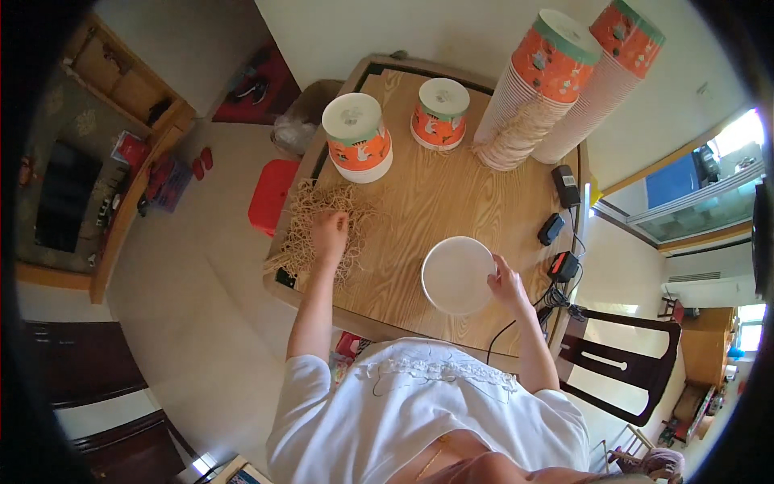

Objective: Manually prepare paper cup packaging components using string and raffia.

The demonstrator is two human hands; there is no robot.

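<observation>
**Right hand (505, 284) on a white tub (458, 276), left hand (329, 235) in a heap of strands (310, 218)**

Nearest us is the white shirt (427, 403), with a bare forearm reaching out from each sleeve. We see the right forearm slant up and inward, elbow bent, to the tub over the near part of the wooden table (395, 242). The right hand grips the tub's right side at the rim, thumb toward the inside, and the open mouth faces up at us.

The left arm stretches farther forward, almost straight, to the heap at the table's left edge. That hand is palm down with its fingers bent into the tan strands; we cannot tell whether they close on any.

Beyond the heap we find an upside-down orange-banded tub (357, 139), then a shorter inverted one (440, 114) to its right. Farther right, two tall stacks of tubs (528, 101) rise side by side near the wall (403, 28).
</observation>
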